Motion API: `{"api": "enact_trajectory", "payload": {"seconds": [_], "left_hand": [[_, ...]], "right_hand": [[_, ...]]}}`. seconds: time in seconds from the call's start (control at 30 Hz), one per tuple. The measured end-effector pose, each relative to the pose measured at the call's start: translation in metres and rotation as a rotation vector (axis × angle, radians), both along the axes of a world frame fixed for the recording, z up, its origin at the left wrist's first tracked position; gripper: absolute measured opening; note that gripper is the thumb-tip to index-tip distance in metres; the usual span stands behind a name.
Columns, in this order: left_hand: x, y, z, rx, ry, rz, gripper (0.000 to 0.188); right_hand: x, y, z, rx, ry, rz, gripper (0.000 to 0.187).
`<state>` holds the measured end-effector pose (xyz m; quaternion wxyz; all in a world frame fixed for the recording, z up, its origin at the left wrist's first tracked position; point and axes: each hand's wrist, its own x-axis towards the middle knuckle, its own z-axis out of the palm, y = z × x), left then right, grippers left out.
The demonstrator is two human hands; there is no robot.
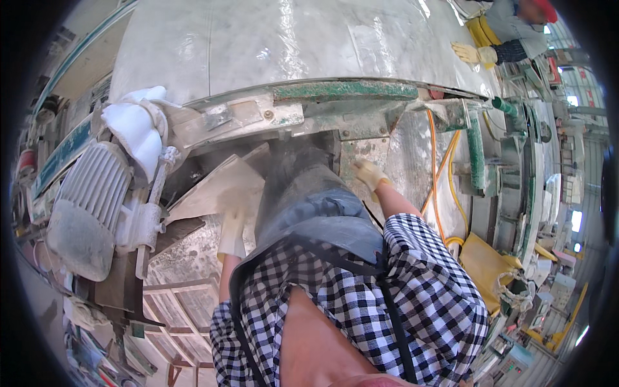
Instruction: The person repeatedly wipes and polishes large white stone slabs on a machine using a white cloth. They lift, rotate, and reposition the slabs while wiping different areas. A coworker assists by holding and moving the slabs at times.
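Note:
My left hand (237, 208), in a pale glove, is at the lower right edge of a flat, angular, off-white slab piece (205, 190). Its fingers are blurred and partly lost against the slab, but they look closed on it. The slab tilts beside my left leg, under the machine's front edge. My right hand (369, 174), also gloved, hangs to the right of my grey apron (322, 222). Its fingers are loosely bent and somewhat apart, with nothing visible in them. Nearest to it is a dusty metal plate (362, 149) of the machine frame.
A large glossy grey-white slab (245, 45) lies across the machine ahead, above a green rail (345, 91). A ribbed motor (90, 200) stands at left, a wooden pallet (184, 309) below it. Orange hoses (434, 174) hang at right. A co-worker's gloved hand (474, 53) rests far right.

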<state>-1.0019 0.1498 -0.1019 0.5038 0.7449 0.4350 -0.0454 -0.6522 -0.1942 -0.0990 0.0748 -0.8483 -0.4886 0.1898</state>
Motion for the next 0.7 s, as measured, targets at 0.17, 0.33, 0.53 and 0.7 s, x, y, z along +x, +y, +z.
{"api": "enact_trajectory", "payload": {"seconds": [0.17, 0.33, 0.53, 0.7], "left_hand": [[-0.152, -0.029, -0.061, 0.105, 0.132, 0.083, 0.055], [-0.199, -0.045, -0.066, -0.288, 0.217, 0.457, 0.049], [-0.087, -0.043, -0.004, 0.096, 0.053, 0.219, 0.047], [0.014, -0.091, 0.02, 0.283, -0.177, 0.287, 0.045]], "right_hand": [[0.023, -0.045, -0.084, -0.293, 0.2, -0.469, 0.027], [0.008, 0.03, -0.027, 0.124, -0.116, 0.165, 0.025], [0.01, 0.065, 0.054, 0.142, 0.77, -0.377, 0.038], [0.067, -0.035, 0.005, 0.006, 0.422, -0.211, 0.038]]}}
